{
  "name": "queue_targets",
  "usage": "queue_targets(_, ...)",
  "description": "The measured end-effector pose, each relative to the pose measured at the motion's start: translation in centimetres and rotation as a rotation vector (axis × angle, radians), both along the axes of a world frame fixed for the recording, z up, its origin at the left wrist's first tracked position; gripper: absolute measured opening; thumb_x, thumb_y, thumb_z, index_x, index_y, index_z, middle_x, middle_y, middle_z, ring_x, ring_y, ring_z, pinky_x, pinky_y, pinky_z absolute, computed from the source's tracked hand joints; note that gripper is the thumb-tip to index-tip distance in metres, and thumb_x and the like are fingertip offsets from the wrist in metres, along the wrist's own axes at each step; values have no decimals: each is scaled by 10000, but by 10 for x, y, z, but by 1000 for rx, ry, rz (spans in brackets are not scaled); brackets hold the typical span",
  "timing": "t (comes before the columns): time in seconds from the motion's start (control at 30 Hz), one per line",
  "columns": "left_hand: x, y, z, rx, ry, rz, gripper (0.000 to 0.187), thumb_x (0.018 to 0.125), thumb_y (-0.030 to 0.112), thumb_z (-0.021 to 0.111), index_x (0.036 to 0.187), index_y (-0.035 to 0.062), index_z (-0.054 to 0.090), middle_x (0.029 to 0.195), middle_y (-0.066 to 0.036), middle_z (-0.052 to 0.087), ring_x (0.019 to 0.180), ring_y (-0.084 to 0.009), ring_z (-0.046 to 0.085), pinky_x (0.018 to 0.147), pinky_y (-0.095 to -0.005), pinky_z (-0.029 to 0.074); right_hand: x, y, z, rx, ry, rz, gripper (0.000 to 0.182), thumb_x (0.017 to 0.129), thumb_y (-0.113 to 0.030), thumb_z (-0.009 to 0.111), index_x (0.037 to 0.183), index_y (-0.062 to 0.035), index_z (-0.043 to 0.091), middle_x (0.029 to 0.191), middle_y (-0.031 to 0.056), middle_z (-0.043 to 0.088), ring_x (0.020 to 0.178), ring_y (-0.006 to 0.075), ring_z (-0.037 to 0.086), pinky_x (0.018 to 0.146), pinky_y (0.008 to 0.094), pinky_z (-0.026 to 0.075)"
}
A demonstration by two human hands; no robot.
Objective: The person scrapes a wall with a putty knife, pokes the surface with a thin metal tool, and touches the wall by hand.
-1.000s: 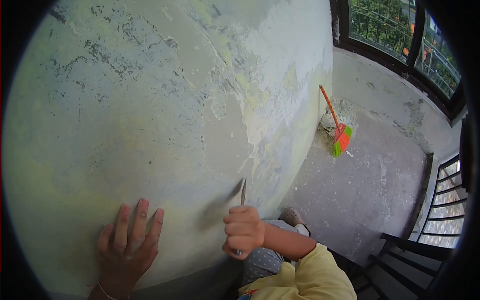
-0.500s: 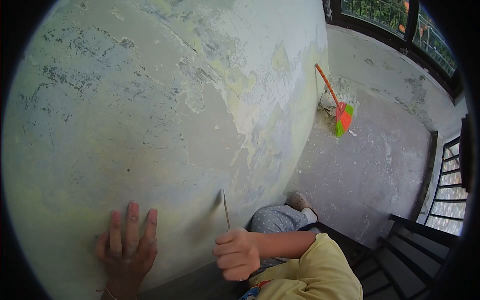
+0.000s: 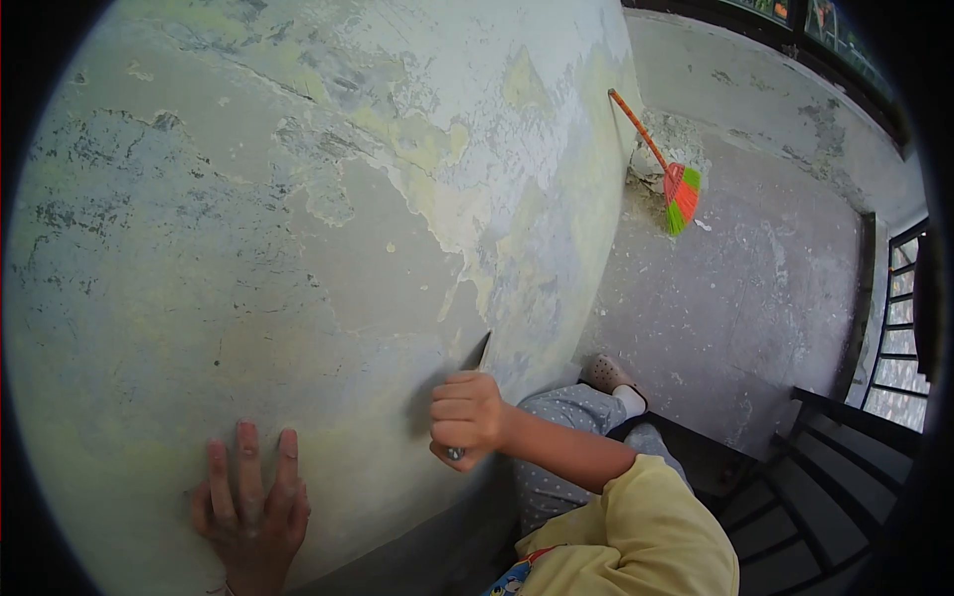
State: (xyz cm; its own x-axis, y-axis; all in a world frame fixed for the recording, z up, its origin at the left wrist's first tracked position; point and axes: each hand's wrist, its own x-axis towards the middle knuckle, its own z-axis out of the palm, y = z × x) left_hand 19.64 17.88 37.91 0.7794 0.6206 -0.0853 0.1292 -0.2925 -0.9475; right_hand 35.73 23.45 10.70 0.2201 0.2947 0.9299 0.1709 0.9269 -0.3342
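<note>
My right hand (image 3: 467, 415) is closed in a fist around the handle of a scraper (image 3: 484, 352). Its thin metal blade, seen nearly edge-on, points up with the tip at the wall; whether it touches cannot be told. A bit of the handle end shows below the fist. My left hand (image 3: 252, 512) lies with fingers spread against the painted wall (image 3: 129, 348), lower left, holding nothing. Between and above the hands, the wall has peeled paint and a bare grey patch (image 3: 383, 263).
An orange-handled broom (image 3: 648, 137) with green and orange bristles leans in the corner on the stained floor (image 3: 735, 298). Black railings (image 3: 845, 437) stand at lower right, and a window (image 3: 795, 25) is at upper right. My shoe (image 3: 608, 375) rests near the wall.
My right hand has moved up along the wall with the scraper, and the blade has tilted rightward. My left hand stays on the wall. The view has shifted slightly.
</note>
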Motion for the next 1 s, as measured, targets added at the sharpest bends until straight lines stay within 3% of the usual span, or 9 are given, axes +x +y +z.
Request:
queue_targets(0.07,2,2,-2,1,-1,-4,442,1039,389,423,1447,272,546,1557,-76,447,1423,-308,385,1083,-458,307,3,-33,25,71,51,54,239,626,-228,607,626,-128,389,628,18,333,529,187,443,462,334,288)
queue_targets(0.13,3,1,-1,-4,2,-5,441,1039,388,423,1446,272,548,1555,-79,450,1421,-309,389,1083,-456,307,3,-59,50,290,107,242,287,713,-70,572,582,-127,323,604,15,288,487,171,389,448,315,240)
queue_targets(0.27,6,-1,-2,-7,10,3,441,1039,390,418,1443,272,550,1556,-83,448,1418,-308,393,1080,-450,307,-5,-15,17,147,69,110,214,635,-223,588,620,-123,399,623,10,299,520,178,417,466,338,272)
queue_targets(0.33,4,1,-1,1,24,0,442,1039,392,414,1442,272,552,1556,-84,449,1418,-308,393,1079,-448,306,2,-11,19,128,56,74,275,819,-62,474,576,-118,358,603,10,271,477,171,387,453,308,231)
queue_targets(0.47,4,2,-2,-14,27,0,441,1042,401,403,1431,269,563,1553,-82,452,1417,-305,395,1078,-444,305,3,-59,45,329,139,232,305,823,-40,448,576,-134,296,606,7,248,472,159,373,459,313,189)
queue_targets(0.63,5,3,-4,8,25,-18,437,1044,403,403,1422,264,572,1551,-80,454,1415,-303,397,1074,-437,308,4,-25,31,241,117,219,334,838,-16,439,573,-140,278,608,8,241,469,165,342,471,328,179)
queue_targets(0.77,4,1,-2,-9,0,-3,435,1042,398,412,1423,262,572,1553,-78,452,1419,-302,393,1075,-434,305,12,-46,41,262,181,268,329,813,5,455,570,-132,280,606,5,251,466,172,341,471,327,178)
queue_targets(0.83,4,0,-3,-21,-11,7,434,1040,396,418,1424,263,570,1554,-77,451,1422,-301,390,1076,-434,304,14,-43,44,312,223,300,326,727,55,475,563,-128,261,603,-1,233,458,170,321,470,326,164)
queue_targets(1.0,4,-1,-3,-25,-14,15,444,1015,386,452,1430,271,564,1556,-73,451,1431,-295,377,1076,-436,301,10,-34,33,223,280,228,338,644,72,501,557,-116,234,595,4,185,429,172,255,467,327,127)
